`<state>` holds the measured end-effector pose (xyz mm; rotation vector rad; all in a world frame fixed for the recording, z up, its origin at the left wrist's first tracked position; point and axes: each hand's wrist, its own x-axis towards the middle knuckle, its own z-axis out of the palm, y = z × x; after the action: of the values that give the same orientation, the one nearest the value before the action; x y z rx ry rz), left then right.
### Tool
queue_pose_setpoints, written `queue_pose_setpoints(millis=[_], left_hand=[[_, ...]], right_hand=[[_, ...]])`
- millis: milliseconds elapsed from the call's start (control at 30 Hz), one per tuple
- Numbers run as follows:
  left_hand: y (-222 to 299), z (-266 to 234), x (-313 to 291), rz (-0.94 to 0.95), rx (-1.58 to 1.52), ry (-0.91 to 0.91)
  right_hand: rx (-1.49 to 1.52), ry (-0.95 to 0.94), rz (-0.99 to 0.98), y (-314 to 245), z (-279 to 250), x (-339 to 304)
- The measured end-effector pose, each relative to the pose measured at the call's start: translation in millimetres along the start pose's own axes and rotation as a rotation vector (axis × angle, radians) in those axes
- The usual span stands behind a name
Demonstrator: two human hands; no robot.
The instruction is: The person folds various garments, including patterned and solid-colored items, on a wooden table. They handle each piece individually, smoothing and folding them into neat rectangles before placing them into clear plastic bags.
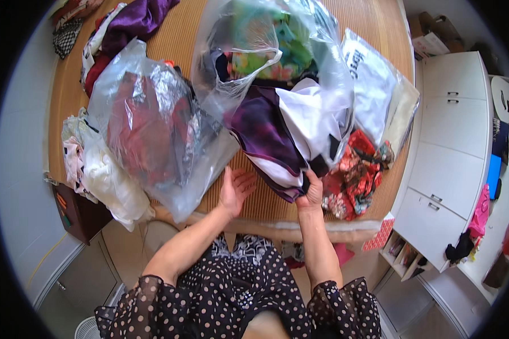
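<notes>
My right hand [311, 191] grips the near edge of a purple and white cloth [270, 127]. That cloth spills out of the mouth of a large clear plastic bag [209, 99], which also holds green flowered fabric [277, 48]. To the left of the cloth, my left hand [236, 191] is open with its fingers spread, touching nothing that I can make out. Another clear plastic bag [201, 178], with dark red fabric [147, 127] inside, lies on the left. Red flowered fabric [356, 178] is bunched just right of my right hand.
Everything lies on a brown ribbed tabletop [376, 14] with a padded front edge. Flat packets [370, 85] lie at the right, cream cloth [110, 181] hangs over the left front corner, and dark purple satin [133, 25] is at the far left. White cabinets [449, 144] stand on the right.
</notes>
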<state>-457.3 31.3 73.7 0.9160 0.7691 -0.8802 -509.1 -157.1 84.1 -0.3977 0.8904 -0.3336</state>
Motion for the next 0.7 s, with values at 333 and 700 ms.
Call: queue_pose_setpoints(millis=[333, 700], left_hand=[[-30, -57, 22, -0.179, -0.025, -0.194], [-39, -69, 5, 0.062, 0.698, -0.158]], right_hand=[[-0.433, 0.127, 0.195, 10, -177, -85], [-0.782, 0.488, -0.532, -14, -202, -84]])
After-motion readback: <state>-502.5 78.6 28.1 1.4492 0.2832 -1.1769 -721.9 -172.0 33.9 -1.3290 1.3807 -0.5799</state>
